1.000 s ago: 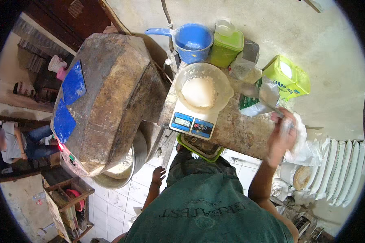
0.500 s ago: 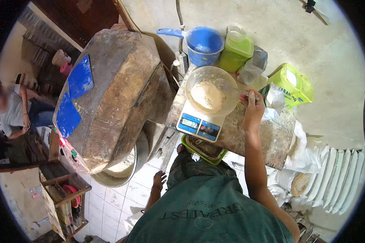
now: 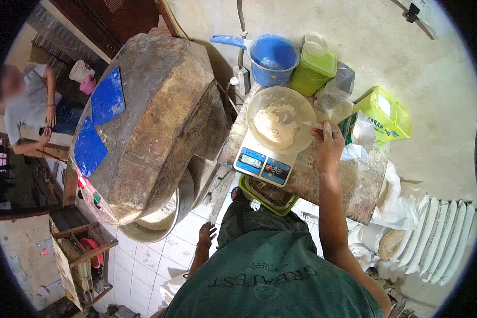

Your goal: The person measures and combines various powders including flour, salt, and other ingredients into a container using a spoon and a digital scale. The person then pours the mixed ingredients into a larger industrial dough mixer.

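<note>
My right hand (image 3: 328,140) pinches the handle of a spoon (image 3: 308,124) beside a translucent round bowl (image 3: 305,106). The spoon's head reaches into the bowl, over pale powder (image 3: 274,129) that looks like flour. Beneath the bowl is a white kitchen scale (image 3: 247,144) with a blue panel and a lit display. My left hand (image 3: 206,233) hangs low at my side with its fingers apart, holding nothing. Close by my right hand stands a green and white packet (image 3: 360,129), its top crumpled.
A blue dipper (image 3: 273,66), a lidded green tub (image 3: 314,74) and an open green container (image 3: 382,108) line the wall. Left stands a big worn machine (image 3: 159,106) over a metal mixing bowl (image 3: 164,225). Stacked white packs (image 3: 440,238) lie right. Another person (image 3: 32,106) sits far left.
My right hand has shifted slightly, and the spoon's head now lies nearer the powder in the bowl. The whole view has moved a little. The person at far left has shifted.
</note>
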`<state>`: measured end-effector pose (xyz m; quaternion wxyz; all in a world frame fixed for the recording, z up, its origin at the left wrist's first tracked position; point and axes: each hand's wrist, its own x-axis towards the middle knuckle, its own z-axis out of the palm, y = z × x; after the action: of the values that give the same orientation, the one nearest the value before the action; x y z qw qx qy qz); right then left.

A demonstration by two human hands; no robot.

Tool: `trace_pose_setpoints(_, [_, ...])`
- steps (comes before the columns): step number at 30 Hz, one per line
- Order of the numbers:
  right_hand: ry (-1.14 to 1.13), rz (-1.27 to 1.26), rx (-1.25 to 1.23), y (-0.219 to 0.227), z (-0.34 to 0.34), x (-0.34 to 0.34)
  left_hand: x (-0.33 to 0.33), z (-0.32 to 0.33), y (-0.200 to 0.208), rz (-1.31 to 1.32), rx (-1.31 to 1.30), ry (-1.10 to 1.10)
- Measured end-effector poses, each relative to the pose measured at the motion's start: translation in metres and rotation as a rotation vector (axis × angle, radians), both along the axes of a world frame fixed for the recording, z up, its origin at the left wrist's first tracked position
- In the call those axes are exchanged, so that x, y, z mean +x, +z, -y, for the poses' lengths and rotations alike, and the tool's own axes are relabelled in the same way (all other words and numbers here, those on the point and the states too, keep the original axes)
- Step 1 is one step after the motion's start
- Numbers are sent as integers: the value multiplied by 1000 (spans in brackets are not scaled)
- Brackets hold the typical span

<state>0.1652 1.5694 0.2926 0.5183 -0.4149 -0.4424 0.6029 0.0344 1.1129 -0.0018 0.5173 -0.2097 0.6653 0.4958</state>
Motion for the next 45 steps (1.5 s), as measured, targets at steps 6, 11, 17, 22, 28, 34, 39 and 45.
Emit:
trace_pose_setpoints(6, [43, 91, 3, 4, 6, 1, 2, 3, -4, 2, 14, 11])
trace_pose_setpoints(11, [74, 80, -17, 6, 15, 3, 3, 4, -6, 4, 5, 7])
trace_pose_setpoints(17, [72, 98, -60, 6, 23, 5, 0, 1, -5, 15, -11, -6])
trace_pose_setpoints(22, [67, -140, -151, 16, 25, 12, -1, -1, 1, 3, 9, -36])
trace_pose_setpoints(28, [-22, -300, -132, 68, 34, 43, -5, -12, -1, 35, 2, -68])
trace_pose_setpoints(34, [-391, -218, 29, 81, 24, 114, -8, -29, 4, 51, -3, -115])
trace_pose_setpoints(39, [-513, 207, 348, 83, 13, 141, -15, -37, 3, 35, 18, -134])
trace_pose_setpoints(45, [-104, 636, 442, 98, -17, 137, -14, -37, 11, 15, -4, -117])
